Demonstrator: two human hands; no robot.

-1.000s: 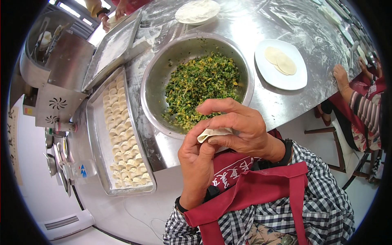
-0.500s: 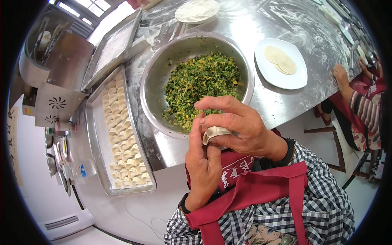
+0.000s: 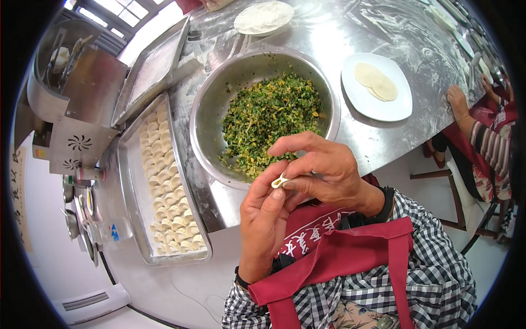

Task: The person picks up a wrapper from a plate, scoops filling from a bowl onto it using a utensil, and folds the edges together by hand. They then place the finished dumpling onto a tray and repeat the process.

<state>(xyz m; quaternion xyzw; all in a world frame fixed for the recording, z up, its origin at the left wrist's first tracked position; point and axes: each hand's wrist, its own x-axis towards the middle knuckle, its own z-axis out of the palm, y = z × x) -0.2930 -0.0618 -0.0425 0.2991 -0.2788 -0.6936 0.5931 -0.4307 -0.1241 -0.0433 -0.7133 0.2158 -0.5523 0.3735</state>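
Observation:
A small pale dumpling is pinched between my two hands, just in front of a large steel bowl of chopped green and yellow filling. My left hand is closed on it from below left, thumb raised against it. My right hand grips it with thumb and fingers from the right, index finger arched over the bowl. A tray at the left holds rows of folded dumplings. Right of the bowl, a white square plate carries several round wrappers.
A flour-dusted tray and a steel machine stand at the left. A flour-covered plate sits at the back of the steel table. Another person's hand rests at the right edge; a chair is below.
My hands have shifted slightly around the dumpling, which is turned so its narrow open end shows. My left thumb has come up against it. The hands seen at the back left have mostly left view.

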